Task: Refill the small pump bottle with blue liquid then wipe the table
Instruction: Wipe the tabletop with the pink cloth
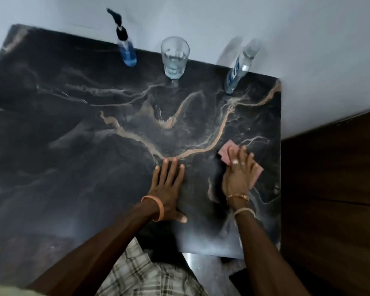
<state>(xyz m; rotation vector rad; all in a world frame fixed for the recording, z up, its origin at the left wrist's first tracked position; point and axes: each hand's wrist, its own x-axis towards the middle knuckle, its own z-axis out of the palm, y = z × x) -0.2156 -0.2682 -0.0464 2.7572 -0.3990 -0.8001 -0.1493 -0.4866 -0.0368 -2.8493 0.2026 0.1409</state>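
A small pump bottle (127,49) with a black pump and blue liquid stands at the far edge of the dark marble table (94,135). My right hand (239,175) lies flat on a pink cloth (226,153) near the table's right edge, pressing it onto the surface. My left hand (168,189) rests flat on the table with fingers spread, holding nothing, just left of the cloth. A clear plastic bottle (239,67) with a blue label stands at the far right corner.
A clear drinking glass (175,57) holding a little pale liquid stands between the two bottles against the white wall (265,22). A brown wooden panel (333,189) borders the table on the right. My checked clothing shows at the near edge.
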